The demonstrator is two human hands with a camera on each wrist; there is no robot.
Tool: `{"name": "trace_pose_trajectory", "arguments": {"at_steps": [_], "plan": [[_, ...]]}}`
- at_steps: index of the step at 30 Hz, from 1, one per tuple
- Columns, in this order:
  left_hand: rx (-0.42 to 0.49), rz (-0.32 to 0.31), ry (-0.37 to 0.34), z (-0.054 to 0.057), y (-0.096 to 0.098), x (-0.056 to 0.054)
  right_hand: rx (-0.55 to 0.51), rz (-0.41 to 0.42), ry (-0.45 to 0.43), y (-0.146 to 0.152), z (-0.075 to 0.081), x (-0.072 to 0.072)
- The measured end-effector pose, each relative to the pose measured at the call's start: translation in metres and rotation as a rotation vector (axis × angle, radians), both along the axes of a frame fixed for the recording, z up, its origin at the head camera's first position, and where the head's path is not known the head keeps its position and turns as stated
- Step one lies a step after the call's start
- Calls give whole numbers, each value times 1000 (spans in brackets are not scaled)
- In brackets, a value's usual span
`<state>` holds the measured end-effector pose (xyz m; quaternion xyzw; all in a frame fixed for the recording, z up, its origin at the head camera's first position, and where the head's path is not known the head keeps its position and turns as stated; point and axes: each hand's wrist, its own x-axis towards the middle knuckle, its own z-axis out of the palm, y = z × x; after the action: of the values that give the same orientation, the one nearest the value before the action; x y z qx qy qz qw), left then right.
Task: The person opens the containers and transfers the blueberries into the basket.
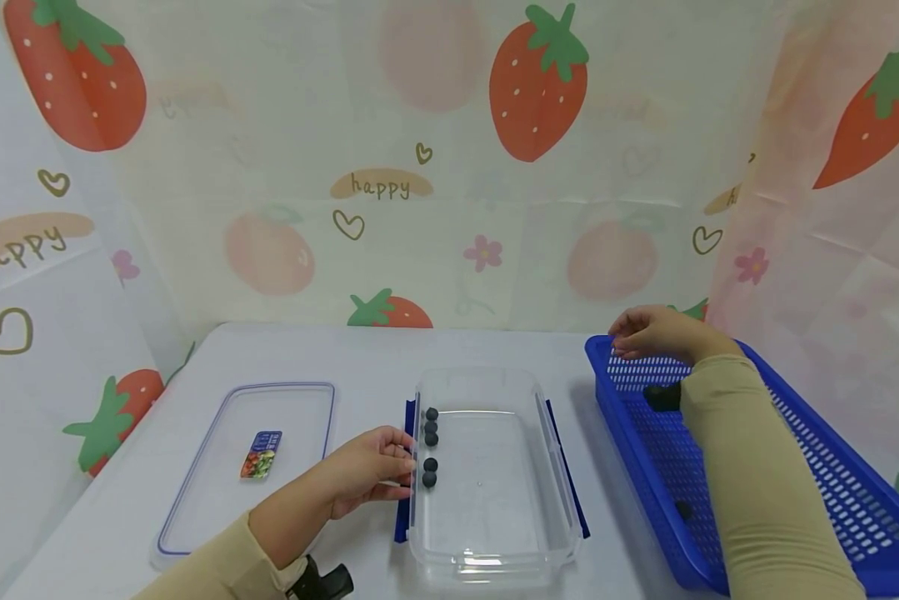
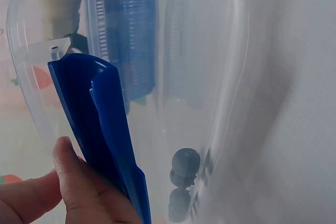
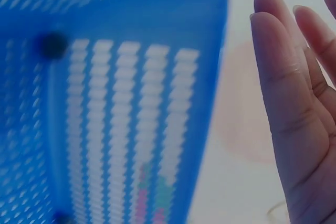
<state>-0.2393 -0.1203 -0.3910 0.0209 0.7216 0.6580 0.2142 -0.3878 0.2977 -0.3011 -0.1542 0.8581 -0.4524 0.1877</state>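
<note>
In the head view, my left hand (image 1: pixel 370 471) is at the left side of a clear plastic box (image 1: pixel 494 550), gripping its edge by the blue latch flap (image 1: pixel 402 508). The left wrist view shows the thumb (image 2: pixel 71 174) against that blue flap. Several small dark balls (image 1: pixel 430 479) line the inside left wall of the box. Over the far end of a blue basket (image 1: pixel 606 400), my right hand (image 1: pixel 655 331) hangs with its fingers loosely extended, nothing in them. One dark ball (image 1: pixel 684 509) lies on the basket floor, partly beside the right sleeve.
A clear lid with a blue seal (image 1: pixel 194 467) lies on the white table at left, bearing a small printed label (image 1: pixel 262 454). The box's right latch flap (image 1: pixel 569 475) hangs outward. A strawberry-print cloth (image 1: pixel 299 108) stands behind the table.
</note>
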Motion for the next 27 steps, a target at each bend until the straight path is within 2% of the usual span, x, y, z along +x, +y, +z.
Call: {"name": "trace_pose_trajectory", "arguments": {"at_steps": [7,12,18,23,27], "plan": [[1,-4,3,0,0,0,93,70,99,-46,15,2],[0,-4,4,0,0,0,108,177,112,-85,20,6],[8,-5,1,0,0,0,113,312,92,-131,14,9],[4,-8,-1,0,-1,-1,140,365,50,-167,5,13],[2,-11,-1,0,-1,-2,184,393,52,-191,-2,16]]}}
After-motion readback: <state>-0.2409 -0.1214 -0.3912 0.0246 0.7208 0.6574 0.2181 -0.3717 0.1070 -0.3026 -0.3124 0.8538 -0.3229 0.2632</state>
